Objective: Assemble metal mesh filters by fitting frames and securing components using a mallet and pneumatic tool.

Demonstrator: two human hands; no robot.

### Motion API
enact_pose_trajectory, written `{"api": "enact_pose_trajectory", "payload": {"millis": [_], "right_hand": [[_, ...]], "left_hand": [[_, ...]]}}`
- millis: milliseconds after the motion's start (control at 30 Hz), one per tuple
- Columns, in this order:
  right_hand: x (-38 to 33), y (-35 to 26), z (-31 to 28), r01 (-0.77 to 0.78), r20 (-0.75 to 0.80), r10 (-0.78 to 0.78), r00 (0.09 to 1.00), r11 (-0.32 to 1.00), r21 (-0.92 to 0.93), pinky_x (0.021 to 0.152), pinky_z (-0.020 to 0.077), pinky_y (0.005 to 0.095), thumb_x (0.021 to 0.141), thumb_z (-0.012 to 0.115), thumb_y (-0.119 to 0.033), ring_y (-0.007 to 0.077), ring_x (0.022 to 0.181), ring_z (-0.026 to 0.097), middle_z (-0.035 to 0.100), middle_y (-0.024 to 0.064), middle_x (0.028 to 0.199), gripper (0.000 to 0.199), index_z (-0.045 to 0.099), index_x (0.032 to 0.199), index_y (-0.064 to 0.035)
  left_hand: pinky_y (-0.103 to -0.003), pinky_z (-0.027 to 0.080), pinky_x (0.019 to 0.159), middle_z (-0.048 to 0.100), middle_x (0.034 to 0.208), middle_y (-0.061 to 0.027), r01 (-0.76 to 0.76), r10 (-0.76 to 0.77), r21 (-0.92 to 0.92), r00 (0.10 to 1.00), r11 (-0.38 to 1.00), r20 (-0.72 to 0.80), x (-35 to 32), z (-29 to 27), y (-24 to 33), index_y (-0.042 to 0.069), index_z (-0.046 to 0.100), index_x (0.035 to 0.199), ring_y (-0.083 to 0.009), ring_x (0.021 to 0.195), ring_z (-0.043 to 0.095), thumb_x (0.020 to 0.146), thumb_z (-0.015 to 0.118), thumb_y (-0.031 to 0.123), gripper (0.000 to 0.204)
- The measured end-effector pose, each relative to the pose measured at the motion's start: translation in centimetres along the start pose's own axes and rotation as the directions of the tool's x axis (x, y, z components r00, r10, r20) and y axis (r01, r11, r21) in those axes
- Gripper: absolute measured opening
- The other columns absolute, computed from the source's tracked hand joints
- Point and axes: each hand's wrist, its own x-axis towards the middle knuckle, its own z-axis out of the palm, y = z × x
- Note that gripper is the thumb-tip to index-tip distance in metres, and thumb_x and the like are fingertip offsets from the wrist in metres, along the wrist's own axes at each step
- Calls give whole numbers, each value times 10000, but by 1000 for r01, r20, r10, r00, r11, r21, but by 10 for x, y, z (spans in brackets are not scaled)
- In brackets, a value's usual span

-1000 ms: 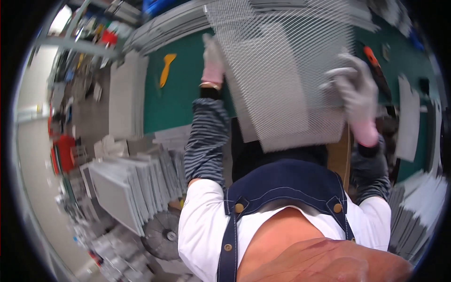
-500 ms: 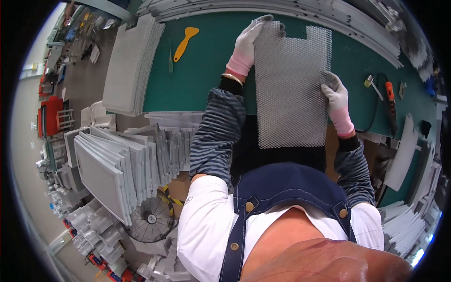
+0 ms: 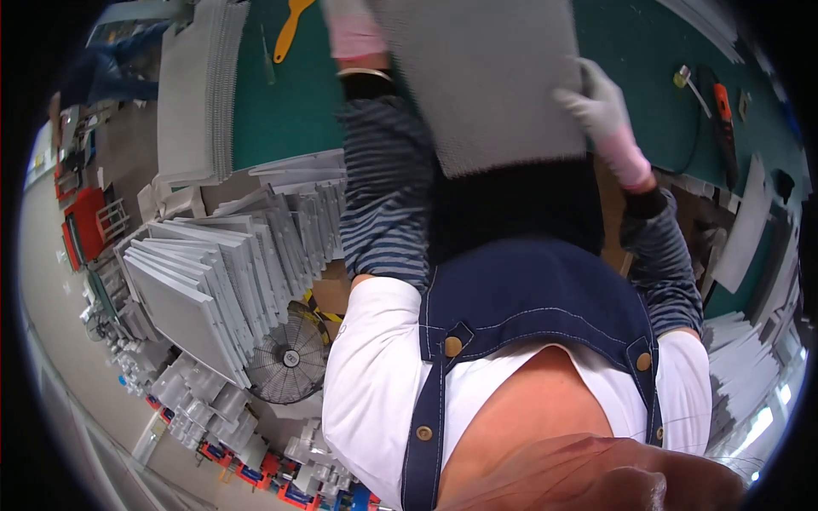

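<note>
A grey metal mesh sheet [image 3: 498, 85] is smeared by motion and tilted, its upper end beyond the picture's top edge. Its near edge overhangs the green worktop above my dark clothing. At its upper left is my left hand [image 3: 351, 30] in a white glove with a pink cuff; the fingers are cut off at the top, while the sheet moves along with this hand. Beside the sheet's right edge is my right hand [image 3: 603, 111], gloved alike. Its fingers are spread apart, the tips at or just over the edge, not closed around it.
On the green worktop [image 3: 281, 119] lie a yellow scraper [image 3: 292, 30], a thin pointed tool [image 3: 267, 55], a small hammer [image 3: 692, 89] and an orange-and-black corded tool [image 3: 724, 123]. A stack of mesh sheets [image 3: 192, 102] stands left. Below are white framed panels [image 3: 187, 298] and a black fan [image 3: 290, 358].
The mesh sheet has moved up and tilted with my left hand, whose fingers have left the picture. My right hand's fingers have spread from their grip on its edge. The whole view has shifted.
</note>
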Motion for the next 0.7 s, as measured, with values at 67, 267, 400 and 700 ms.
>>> {"api": "enact_pose_trajectory", "payload": {"millis": [67,267,400,700], "right_hand": [[-4,1,27,48,63,-50,997,998,29,835,505,299,879,668,-182,166,923,616,646,116,1071,462,506,1251,38],[-50,-22,19,133,22,-133,991,991,-25,725,498,281,887,583,-67,136,778,598,639,88,858,171,570,1027,30],[-178,34,15,-180,88,162,983,948,263,830,477,280,846,627,-2,105,865,580,632,6,908,195,601,1037,-27],[-78,-45,-55,-9,10,3,1000,702,712,832,514,299,883,599,-80,153,860,636,669,74,1004,258,596,1109,45]], "left_hand": [[-365,481,906,618,1107,-143,49,-83,-134,961,990,-265,1,5,16,43,550,1220,-249,973,592,1010,405,271,342],[-359,504,846,614,1125,-154,64,-63,-3,994,998,93,-24,27,48,28,538,1232,-241,978,603,951,532,275,374],[-277,524,865,655,1106,-104,-6,-32,521,998,854,63,-110,78,15,-8,571,1195,-171,970,648,1011,419,174,300],[-275,481,931,639,1136,-163,55,-198,453,941,890,275,-147,142,20,-65,511,1240,-185,1025,626,968,396,66,323]]}}
